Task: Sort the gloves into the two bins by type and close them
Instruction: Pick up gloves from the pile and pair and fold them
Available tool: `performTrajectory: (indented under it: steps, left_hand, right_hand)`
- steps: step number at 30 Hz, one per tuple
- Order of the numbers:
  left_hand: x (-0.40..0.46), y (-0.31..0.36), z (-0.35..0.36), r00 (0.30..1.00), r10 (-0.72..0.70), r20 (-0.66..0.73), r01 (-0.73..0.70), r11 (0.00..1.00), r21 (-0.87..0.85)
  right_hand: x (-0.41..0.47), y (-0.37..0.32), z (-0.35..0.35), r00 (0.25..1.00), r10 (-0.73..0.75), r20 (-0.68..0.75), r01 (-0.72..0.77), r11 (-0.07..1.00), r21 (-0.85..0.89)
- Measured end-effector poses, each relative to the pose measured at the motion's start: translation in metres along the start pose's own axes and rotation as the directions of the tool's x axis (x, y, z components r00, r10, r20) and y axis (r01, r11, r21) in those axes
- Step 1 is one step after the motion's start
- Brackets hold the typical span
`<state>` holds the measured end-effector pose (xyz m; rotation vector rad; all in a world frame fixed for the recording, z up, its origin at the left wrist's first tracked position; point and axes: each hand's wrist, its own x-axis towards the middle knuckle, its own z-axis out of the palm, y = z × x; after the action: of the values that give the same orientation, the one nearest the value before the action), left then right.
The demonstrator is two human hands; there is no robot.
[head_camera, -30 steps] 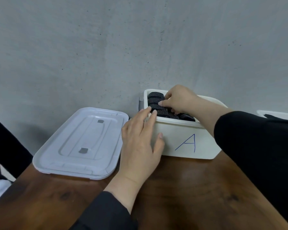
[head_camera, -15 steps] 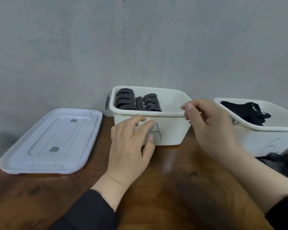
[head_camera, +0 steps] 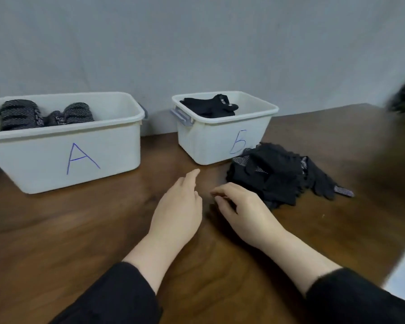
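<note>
Hovering empty and loosely open, the left hand (head_camera: 180, 206) and right hand (head_camera: 246, 209) are lying just short of the unsorted glove pile (head_camera: 276, 174), seemingly poised for another pick.

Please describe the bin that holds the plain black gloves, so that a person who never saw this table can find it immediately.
On the brown wooden table, two open white bins stand against the grey wall. The right bin is the one, just behind the loose pile of black gloves. Unlike its neighbour marked A, it bears a blue mark like a B or 6, has a grey latch, and holds plain black gloves.
</note>
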<state>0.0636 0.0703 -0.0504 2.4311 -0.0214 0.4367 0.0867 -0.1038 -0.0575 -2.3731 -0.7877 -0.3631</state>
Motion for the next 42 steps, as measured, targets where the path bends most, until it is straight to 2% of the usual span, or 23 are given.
performTrajectory:
  steps: [5, 8, 11, 12, 14, 17, 19, 22, 26, 30, 34, 35, 37, 40, 42]
  left_hand:
    - [0.007, 0.019, 0.021, 0.999, -0.023, 0.033, 0.025, 0.998, -0.053]
    - [0.002, 0.016, 0.019, 0.995, 0.029, 0.094, -0.025, 0.999, -0.044]
    - [-0.002, 0.011, 0.015, 0.984, 0.055, 0.171, -0.047, 0.998, -0.047]
    - [-0.002, 0.009, 0.014, 0.982, 0.047, 0.181, -0.037, 0.998, -0.058]
    - [-0.002, 0.008, 0.014, 0.982, 0.035, 0.183, -0.022, 0.997, -0.068]
    - [-0.001, 0.008, 0.015, 0.98, 0.037, 0.195, -0.026, 0.998, -0.06]
    - [-0.001, 0.009, 0.015, 0.978, 0.038, 0.204, -0.028, 0.998, -0.054]
    - [0.0, 0.011, 0.014, 0.975, 0.041, 0.218, -0.035, 0.999, -0.032]
    - [-0.001, 0.011, 0.013, 0.973, 0.042, 0.226, -0.036, 0.999, -0.032]
    - [-0.001, 0.01, 0.011, 0.974, 0.048, 0.22, -0.037, 0.998, -0.054]
    - [0.001, 0.008, 0.01, 0.988, 0.047, 0.147, -0.026, 0.99, -0.142]
    - [0.001, 0.008, 0.009, 0.993, 0.042, 0.109, -0.022, 0.984, -0.178]
    - [0.002, 0.009, 0.006, 0.999, 0.031, 0.013, -0.026, 0.961, -0.275]
    - [-0.002, 0.014, -0.002, 0.994, 0.013, -0.113, -0.064, 0.885, -0.462]
    - [-0.006, 0.015, -0.01, 0.983, 0.036, -0.18, -0.128, 0.839, -0.528]
  right_hand:
    - [0.0, 0.002, -0.006, 0.982, -0.015, -0.19, 0.029, 0.997, 0.07]
    - [0.002, 0.016, -0.015, 0.946, -0.049, -0.322, 0.038, 0.998, -0.04]
    - [0.007, 0.037, -0.027, 0.893, 0.009, -0.451, -0.085, 0.985, -0.15]
    - [0.007, 0.044, -0.033, 0.888, 0.053, -0.456, -0.145, 0.975, -0.169]
    - [0.001, 0.06, -0.042, 0.915, 0.137, -0.378, -0.227, 0.953, -0.202]
    - [-0.013, 0.077, -0.054, 0.956, 0.17, -0.239, -0.237, 0.929, -0.286]
    - [-0.015, 0.081, -0.062, 0.953, 0.184, -0.239, -0.251, 0.923, -0.291]
    - [0.001, 0.086, -0.075, 0.923, 0.274, -0.269, -0.346, 0.897, -0.274]
    - [0.024, 0.094, -0.082, 0.913, 0.333, -0.234, -0.401, 0.838, -0.371]
    - [0.041, 0.088, -0.095, 0.882, 0.398, -0.254, -0.461, 0.842, -0.281]
    - [0.048, 0.054, -0.129, 0.823, 0.311, -0.476, -0.336, 0.941, 0.034]
    - [0.051, 0.042, -0.138, 0.816, 0.312, -0.486, -0.312, 0.946, 0.082]
    - [0.058, 0.02, -0.15, 0.85, 0.33, -0.41, -0.278, 0.943, 0.181]
    - [0.061, -0.01, -0.15, 0.91, 0.382, -0.159, -0.299, 0.873, 0.385]
    - [0.06, -0.026, -0.142, 0.93, 0.367, -0.03, -0.327, 0.859, 0.395]
